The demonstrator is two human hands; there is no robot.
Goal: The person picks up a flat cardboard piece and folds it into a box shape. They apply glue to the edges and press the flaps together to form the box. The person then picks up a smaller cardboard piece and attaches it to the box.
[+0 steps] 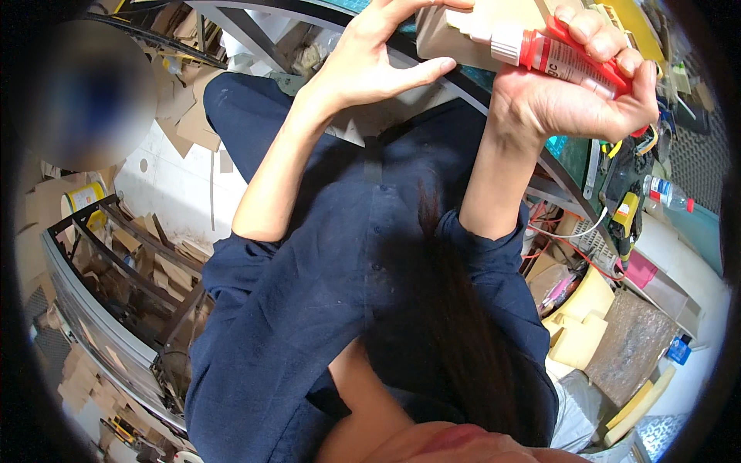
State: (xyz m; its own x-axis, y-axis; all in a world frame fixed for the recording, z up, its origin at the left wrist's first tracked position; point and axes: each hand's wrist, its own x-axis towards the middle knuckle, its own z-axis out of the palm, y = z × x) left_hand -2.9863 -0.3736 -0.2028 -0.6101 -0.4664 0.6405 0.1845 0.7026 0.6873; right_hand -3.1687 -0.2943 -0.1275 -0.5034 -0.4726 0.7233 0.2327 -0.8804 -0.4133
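Note:
My right hand is wrapped round a small red and white squeeze bottle with a ribbed white collar and a pale nozzle pointing left. Its fingers curl over a red part along the bottle's side. Under the nozzle sits a beige cardboard-like piece at the bench edge. My left hand is beside that piece's left side, thumb stretched out and forefinger apart from it, with nothing visible between them. The upper frame edge cuts off some of its fingers.
The dark-edged workbench crosses the upper right. On it lie a clear water bottle and a yellow and black tool. A metal frame rack stands at left among cardboard scraps. Yellow foam-like blocks are at lower right.

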